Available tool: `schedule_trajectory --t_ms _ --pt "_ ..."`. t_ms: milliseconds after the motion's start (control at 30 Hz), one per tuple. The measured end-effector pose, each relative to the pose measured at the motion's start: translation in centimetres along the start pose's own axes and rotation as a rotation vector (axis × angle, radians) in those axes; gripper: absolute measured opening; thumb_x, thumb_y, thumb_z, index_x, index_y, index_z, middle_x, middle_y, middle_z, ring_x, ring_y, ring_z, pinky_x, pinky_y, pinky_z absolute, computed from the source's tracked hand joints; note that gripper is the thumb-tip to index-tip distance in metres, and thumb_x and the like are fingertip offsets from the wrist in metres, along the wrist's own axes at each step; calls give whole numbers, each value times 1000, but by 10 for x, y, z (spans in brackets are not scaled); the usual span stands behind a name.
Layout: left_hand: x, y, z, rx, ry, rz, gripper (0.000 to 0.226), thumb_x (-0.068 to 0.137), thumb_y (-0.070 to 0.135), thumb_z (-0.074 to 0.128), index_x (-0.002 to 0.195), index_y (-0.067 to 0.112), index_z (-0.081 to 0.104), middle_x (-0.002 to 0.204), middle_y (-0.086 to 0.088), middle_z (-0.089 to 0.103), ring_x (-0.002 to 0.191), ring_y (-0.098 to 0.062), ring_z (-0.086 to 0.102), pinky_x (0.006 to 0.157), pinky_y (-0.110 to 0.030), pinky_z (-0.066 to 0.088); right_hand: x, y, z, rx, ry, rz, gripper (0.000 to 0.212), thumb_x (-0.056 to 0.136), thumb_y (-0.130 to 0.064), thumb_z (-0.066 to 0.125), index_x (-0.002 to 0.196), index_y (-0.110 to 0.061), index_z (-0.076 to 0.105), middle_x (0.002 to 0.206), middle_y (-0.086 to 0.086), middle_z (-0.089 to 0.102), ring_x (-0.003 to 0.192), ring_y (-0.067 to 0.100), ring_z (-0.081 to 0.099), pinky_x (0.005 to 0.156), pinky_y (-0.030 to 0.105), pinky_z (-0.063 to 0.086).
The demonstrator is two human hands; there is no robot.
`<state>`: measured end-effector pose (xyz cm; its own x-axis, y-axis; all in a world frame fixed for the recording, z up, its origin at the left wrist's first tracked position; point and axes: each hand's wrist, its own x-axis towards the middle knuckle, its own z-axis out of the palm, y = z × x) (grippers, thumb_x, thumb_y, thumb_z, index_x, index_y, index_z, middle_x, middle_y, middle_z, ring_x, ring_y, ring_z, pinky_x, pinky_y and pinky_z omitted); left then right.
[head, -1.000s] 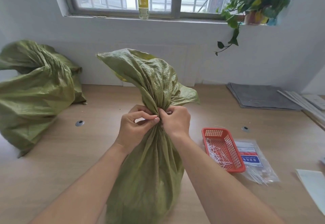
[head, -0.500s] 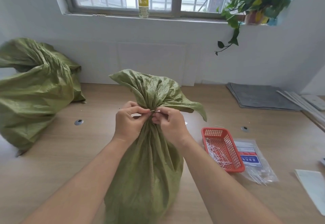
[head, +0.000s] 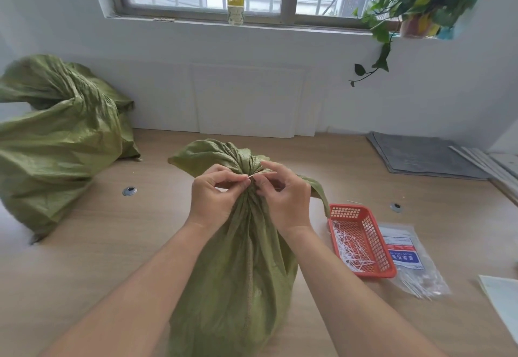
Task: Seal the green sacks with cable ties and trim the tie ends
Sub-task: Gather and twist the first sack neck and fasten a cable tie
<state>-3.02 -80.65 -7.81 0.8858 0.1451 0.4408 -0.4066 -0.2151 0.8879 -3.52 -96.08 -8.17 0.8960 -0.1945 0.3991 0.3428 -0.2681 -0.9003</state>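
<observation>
The left hand (head: 215,199) pinches the tail of a thin white plastic cable tie (head: 249,177) between thumb and forefinger. Meeting it from the right, the right hand (head: 286,199) has its fingers (head: 269,168) curled in a pinch at the gathered neck. Whether they hold the tie's head or only cloth, I cannot tell.

Both pinches meet at the throat of the green woven plastic sack (head: 238,267), which stands upright on the wooden table (head: 112,244) directly beneath the hands, its mouth bunched just beyond the fingertips. The sack looks light, soft and probably slippery, so it is best gripped firmly just below the tie. The tie is thin and springy and is best pulled by its tail.

Near the right hand, on its outer side, a red plastic mesh basket (head: 346,212) holds white cut tie ends (head: 350,250). Just beyond it a clear plastic bag (head: 414,272) holds unused ties. A second green woven sack (head: 56,154) lies well apart from the left hand.
</observation>
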Motion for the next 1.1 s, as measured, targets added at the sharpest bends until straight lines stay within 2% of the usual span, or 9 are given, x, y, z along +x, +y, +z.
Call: schedule_trajectory --t_ms 100,233,400,533,633,767,867,1100 --pt "3 -2 -2 -6 -2 1 12 76 1 88 85 7 83 86 -9 69 75 -7 65 69 -18 52 0 1 1 90 -18 42 18 91 -7 79 107 -15 80 93 0 80 86 17 78 80 43 65" --pt "6 -4 -3 11 -33 20 14 76 2 89 84 11 83 84 -1 67 76 -10 65 71 -25 55 2 0 0 144 -79 87 17 93 -3 75 102 -16 81 94 2 80 89 19 78 85 43 65" --pt "10 -1 -1 40 -80 46 16 75 1 89 83 15 83 83 3 66 76 -6 64 69 -22 54 6 1 -4 101 -100 61 13 92 -6 77 99 -16 82 91 0 80 84 18 78 81 43 65" --pt "13 -1 0 44 -82 41 17 75 1 89 82 16 83 83 0 67 76 -10 65 69 -24 55 9 0 -6 58 -108 39 11 94 -4 75 101 -10 81 91 1 79 85 17 78 80 38 66" --pt "14 -2 -2 55 -86 42 14 75 0 89 82 10 83 85 -6 69 76 -12 66 71 -23 55 9 0 -6 33 -106 22 11 95 -1 72 102 -6 79 90 4 79 85 16 77 80 36 66" --pt "15 -1 1 68 -104 48 15 75 0 89 82 12 83 85 -5 68 77 -13 66 70 -24 56 12 3 -7 -43 -101 -16 10 93 -6 75 100 -11 81 87 -3 79 79 14 77 80 40 65" --pt "16 0 3 91 -116 74 15 74 0 89 81 11 83 83 -2 67 75 -6 63 69 -18 53 13 6 -7 -104 -94 -44 10 92 -9 77 100 -14 82 87 -6 79 79 12 76 79 41 64" --pt "17 0 1 135 -127 107 12 75 3 90 81 10 83 82 0 67 74 -5 63 68 -15 52 13 0 -11 -224 -99 -101 13 89 -9 79 100 -15 84 91 -5 80 84 7 74 83 33 61"
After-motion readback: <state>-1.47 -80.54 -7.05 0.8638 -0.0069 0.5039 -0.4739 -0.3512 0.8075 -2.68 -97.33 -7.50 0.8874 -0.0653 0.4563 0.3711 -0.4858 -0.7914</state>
